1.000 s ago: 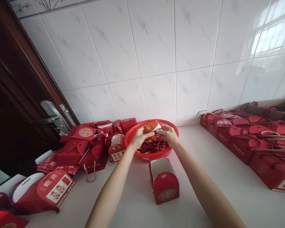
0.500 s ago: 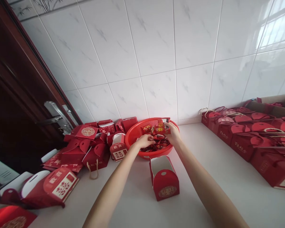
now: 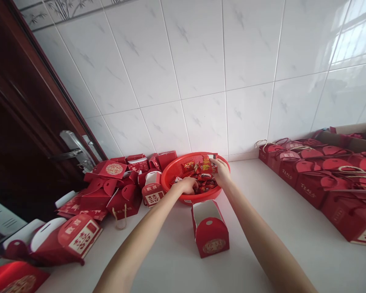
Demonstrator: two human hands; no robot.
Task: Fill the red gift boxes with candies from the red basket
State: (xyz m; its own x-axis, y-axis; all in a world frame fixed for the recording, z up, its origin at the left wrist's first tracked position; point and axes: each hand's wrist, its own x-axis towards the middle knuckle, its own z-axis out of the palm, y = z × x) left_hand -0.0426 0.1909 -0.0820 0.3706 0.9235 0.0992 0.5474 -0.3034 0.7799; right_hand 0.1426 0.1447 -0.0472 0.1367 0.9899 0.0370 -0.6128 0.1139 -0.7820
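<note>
Left hand dipped palm-down, grip unclear, right hand pinching red packets

"歡喜", "囍" on red box

So much red in this one lol. The open box at lower center is deep red with a pale inside and a round gold-ish pattern up front. Basket in the middle is brighter orange-red, and the packet over it is red with yellow print. Surface is plain whitish, wall tiles are white with grey streaks, and the door at left is dark reddish brown.
</note>
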